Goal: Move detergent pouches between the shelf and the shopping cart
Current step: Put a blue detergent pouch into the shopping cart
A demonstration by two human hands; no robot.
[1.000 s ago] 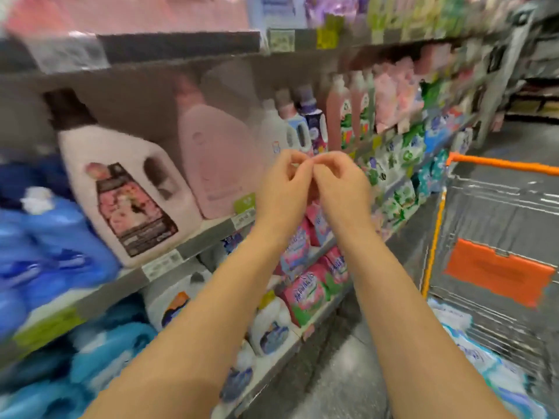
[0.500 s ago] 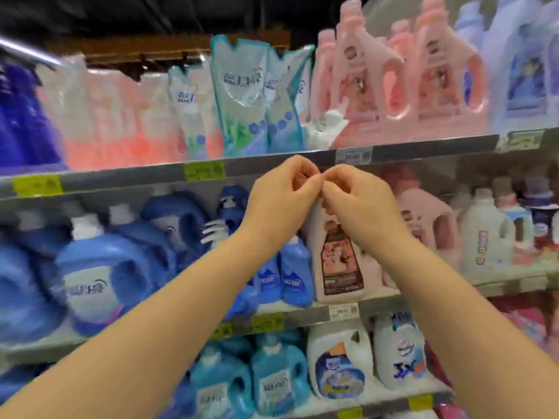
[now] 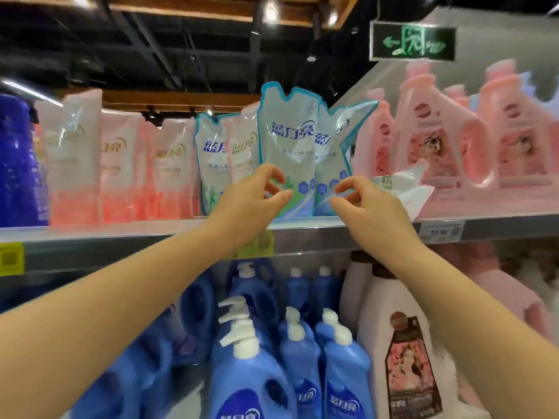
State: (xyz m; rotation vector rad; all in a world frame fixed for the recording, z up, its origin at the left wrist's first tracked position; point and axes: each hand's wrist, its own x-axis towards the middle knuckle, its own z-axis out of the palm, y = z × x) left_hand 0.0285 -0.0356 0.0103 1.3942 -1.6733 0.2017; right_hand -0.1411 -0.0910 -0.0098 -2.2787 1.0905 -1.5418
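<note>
While the teal-edged translucent detergent pouch stands upright on the grey metal shelf, the head view shows the left hand and right hand just in front of it, fingers loosely curled, apart, gripping nothing; this pickup looks barely begun, and the shopping cart is out of sight

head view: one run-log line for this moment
phase: pre-grasp | left hand: fingers half-curled, nothing held | right hand: same | teal-edged pouch: upright on shelf, behind both hands, contact unclear
</note>
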